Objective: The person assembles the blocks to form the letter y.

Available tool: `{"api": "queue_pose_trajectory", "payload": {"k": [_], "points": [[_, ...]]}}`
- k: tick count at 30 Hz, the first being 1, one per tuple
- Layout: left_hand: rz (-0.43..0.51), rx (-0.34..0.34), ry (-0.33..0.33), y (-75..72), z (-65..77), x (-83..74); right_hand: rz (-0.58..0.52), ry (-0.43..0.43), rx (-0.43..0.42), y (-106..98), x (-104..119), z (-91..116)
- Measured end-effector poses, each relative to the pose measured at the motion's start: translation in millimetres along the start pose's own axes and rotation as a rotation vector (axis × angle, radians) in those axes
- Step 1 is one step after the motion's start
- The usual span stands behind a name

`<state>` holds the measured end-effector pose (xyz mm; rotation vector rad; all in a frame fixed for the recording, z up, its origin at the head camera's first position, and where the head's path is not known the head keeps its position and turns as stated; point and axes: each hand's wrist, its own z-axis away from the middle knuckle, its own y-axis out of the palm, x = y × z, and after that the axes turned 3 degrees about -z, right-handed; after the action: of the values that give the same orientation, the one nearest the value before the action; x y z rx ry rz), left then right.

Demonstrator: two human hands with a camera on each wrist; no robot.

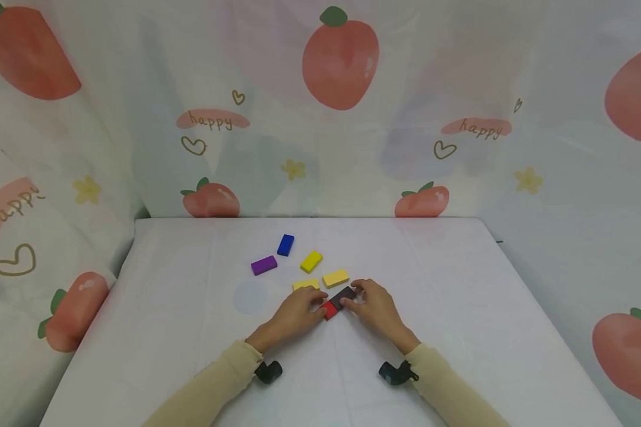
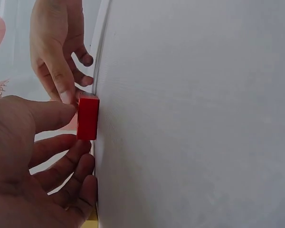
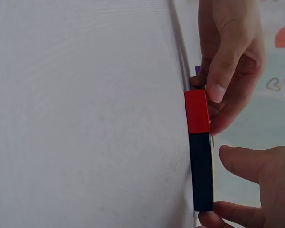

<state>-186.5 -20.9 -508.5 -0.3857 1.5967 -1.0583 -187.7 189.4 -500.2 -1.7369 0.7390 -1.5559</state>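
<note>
On the white table, a red block [image 1: 329, 309] and a black block [image 1: 343, 297] lie end to end in a slanting line. My left hand [image 1: 298, 309] pinches the red block, thumb at one side and fingers at the other, as the left wrist view shows the block [image 2: 88, 118] between them. Around the far end of the black block [image 3: 202, 173] is my right hand [image 1: 378, 305]. Its fingertips are right at that end, while the thumb [image 3: 242, 161] stands slightly off the block with a gap showing.
Just beyond the hands are yellow blocks [image 1: 335, 278], one partly behind the left hand and another [image 1: 311, 261] farther back. A purple block [image 1: 264, 265] and a blue block [image 1: 285, 245] lie farther left. Patterned cloth [image 1: 342, 160] hangs behind the white table [image 1: 432, 267].
</note>
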Motion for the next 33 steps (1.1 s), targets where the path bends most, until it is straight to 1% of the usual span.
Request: {"api": "queue_pose_trajectory", "payload": {"k": [3, 7, 10, 12, 16, 23, 30, 33], "points": [[0.013, 0.005, 0.024, 1.5, -0.5, 0.5, 0.014, 0.000, 0.010, 2.2, 0.1, 0.4], [0.021, 0.012, 0.035, 2.9, -1.1, -1.0, 0.020, -0.014, 0.012, 3.1, -2.6, -0.8], [0.033, 0.014, 0.033, 3.5, -1.9, -3.6, 0.010, -0.022, 0.020, 1.3, -5.6, -3.0], [0.040, 0.009, 0.046, 4.4, -2.9, -5.3, 0.009, -0.022, 0.030, -0.4, -7.9, -4.7], [0.042, 0.004, 0.058, 7.8, -5.2, -7.1, 0.007, -0.005, 0.055, -3.9, -10.5, -7.6], [0.045, 0.006, 0.022, 11.4, -5.4, -10.2, -0.008, -0.012, 0.095, -8.2, -15.1, -12.2], [0.029, -0.022, 0.022, 11.5, -3.7, -12.2, -0.022, -0.033, 0.117, -7.8, -17.7, -16.4], [0.039, -0.025, 0.017, 10.8, -2.6, -11.9, -0.012, -0.041, 0.118, -6.5, -18.1, -17.5]]}}
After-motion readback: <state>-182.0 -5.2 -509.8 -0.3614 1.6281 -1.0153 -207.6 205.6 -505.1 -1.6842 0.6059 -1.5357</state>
